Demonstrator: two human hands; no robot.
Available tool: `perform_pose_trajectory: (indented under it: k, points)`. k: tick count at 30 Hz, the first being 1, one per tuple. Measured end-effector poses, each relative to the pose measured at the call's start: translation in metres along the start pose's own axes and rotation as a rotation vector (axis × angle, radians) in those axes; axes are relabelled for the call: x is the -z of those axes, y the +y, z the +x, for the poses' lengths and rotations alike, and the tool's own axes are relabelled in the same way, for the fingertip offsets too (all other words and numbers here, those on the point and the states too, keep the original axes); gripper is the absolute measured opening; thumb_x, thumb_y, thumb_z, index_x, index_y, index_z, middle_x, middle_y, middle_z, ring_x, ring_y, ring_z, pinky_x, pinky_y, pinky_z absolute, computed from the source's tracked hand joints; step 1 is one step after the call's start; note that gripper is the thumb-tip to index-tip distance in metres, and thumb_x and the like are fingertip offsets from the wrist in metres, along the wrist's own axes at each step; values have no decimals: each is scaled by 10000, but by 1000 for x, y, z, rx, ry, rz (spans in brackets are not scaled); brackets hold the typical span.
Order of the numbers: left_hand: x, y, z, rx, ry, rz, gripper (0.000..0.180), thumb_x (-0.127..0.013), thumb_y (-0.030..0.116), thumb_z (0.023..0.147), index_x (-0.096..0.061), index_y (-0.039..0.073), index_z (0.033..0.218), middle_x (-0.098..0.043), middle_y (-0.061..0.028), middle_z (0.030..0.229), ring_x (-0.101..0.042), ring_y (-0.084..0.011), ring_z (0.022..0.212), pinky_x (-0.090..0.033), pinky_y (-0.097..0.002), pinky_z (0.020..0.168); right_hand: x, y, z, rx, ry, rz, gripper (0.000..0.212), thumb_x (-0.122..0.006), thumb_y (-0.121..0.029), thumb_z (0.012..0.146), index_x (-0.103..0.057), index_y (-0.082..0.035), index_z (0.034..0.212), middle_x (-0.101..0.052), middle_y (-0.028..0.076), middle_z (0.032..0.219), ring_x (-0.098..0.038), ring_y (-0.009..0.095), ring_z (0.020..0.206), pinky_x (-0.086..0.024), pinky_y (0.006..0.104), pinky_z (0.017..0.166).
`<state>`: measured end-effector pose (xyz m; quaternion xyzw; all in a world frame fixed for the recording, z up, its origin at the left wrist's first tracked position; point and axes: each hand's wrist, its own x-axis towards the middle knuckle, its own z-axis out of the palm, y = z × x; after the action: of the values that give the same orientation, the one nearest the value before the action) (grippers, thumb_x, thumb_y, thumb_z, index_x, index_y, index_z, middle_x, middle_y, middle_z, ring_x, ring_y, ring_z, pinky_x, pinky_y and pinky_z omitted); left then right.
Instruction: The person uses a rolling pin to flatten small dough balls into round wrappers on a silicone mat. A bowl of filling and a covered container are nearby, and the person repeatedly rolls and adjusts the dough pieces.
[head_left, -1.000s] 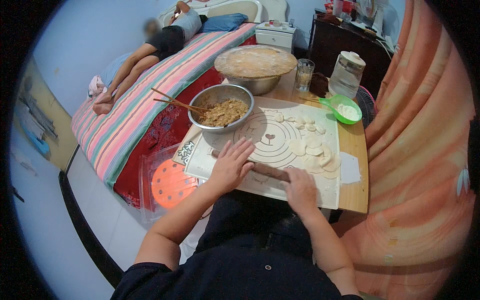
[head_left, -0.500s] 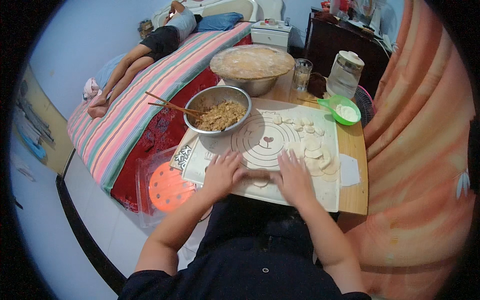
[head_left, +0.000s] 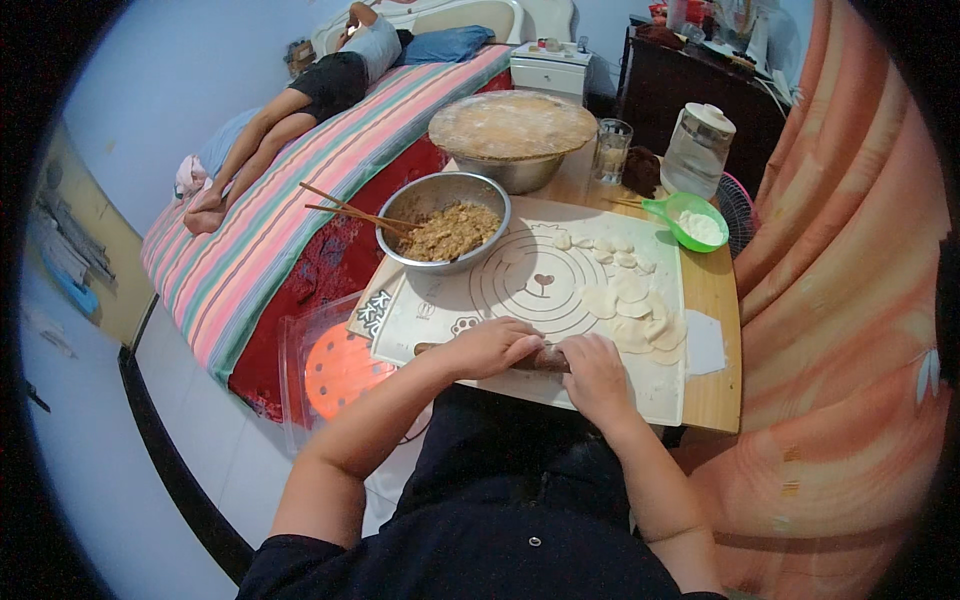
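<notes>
A dark wooden rolling pin (head_left: pixel 545 358) lies across the near edge of a white pastry mat (head_left: pixel 450 300) printed with circles. My left hand (head_left: pixel 490 345) presses down on the pin's left half. My right hand (head_left: pixel 592 370) rests on its right half, and the two hands almost touch. Whatever dough is under the pin is hidden by my hands. Several flat round dough wrappers (head_left: pixel 630 300) lie on the right side of the mat. A steel bowl of minced filling (head_left: pixel 445 230) stands at the mat's far left corner, with chopsticks (head_left: pixel 350 210) sticking out to the left.
On the wooden table (head_left: pixel 715 390) stand a large covered bowl (head_left: pixel 512 125), a glass (head_left: pixel 612 150), a clear jug (head_left: pixel 697 150) and a green scoop of flour (head_left: pixel 695 220). An orange stool (head_left: pixel 335 370) stands at left. A person (head_left: pixel 300 100) lies on the striped bed. An orange curtain (head_left: pixel 830 300) hangs at right.
Both hands have drawn the rolling pin back from the middle of the mat to its near edge and moved closer together.
</notes>
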<state>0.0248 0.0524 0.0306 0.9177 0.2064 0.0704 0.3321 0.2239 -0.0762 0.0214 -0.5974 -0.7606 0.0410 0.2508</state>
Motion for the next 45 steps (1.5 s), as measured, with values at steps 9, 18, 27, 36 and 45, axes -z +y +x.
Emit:
perform_pose_trajectory:
  k: [9, 18, 27, 36, 45]
  points:
    - [-8, -13, -29, 39, 223, 112, 335, -468, 279, 1014, -654, 58, 1182, -618, -136, 1238, -568, -338, 1145, -443, -423, 988, 1, -8, -20, -26, -29, -34, 468, -730, -165, 777, -573, -38, 1199, -591, 150, 1260, -517, 329, 1233, -409, 429, 1012]
    - [19, -35, -2, 478, 419, 404, 335, -461, 348, 994, -678, 134, 1133, -654, -86, 1203, -590, -294, 1118, -454, -463, 932, -36, 25, 64, -292, 92, -206, 648, -505, -438, 967, -423, -13, 1449, -353, 176, 1545, -289, 309, 1451, -224, 504, 1176]
    - [-16, -13, -40, 49, 333, 500, 419, -488, 346, 990, -564, 120, 1335, -548, -131, 1390, -482, -268, 1325, -422, -434, 1038, -14, -12, -21, -204, -54, -214, 760, -693, -382, 851, -405, 16, 1431, -316, 185, 1550, -281, 355, 1439, -233, 504, 1170]
    - [-1, -6, -5, -4, -9, 109, 343, -458, 287, 1028, -693, 43, 1076, -626, -146, 1187, -564, -333, 1139, -440, -429, 998, 14, -10, -10, -126, -58, -25, 438, -731, -218, 811, -593, -1, 1166, -612, 168, 1240, -501, 307, 1279, -329, 491, 1115]
    - [2, -43, -32, 187, 255, 487, 518, -547, 359, 945, -490, 82, 1380, -514, -125, 1412, -473, -285, 1313, -331, -460, 1099, -22, 8, 24, -194, -85, -153, 694, -580, -447, 921, -441, 55, 1379, -424, 214, 1480, -377, 351, 1392, -299, 451, 1149]
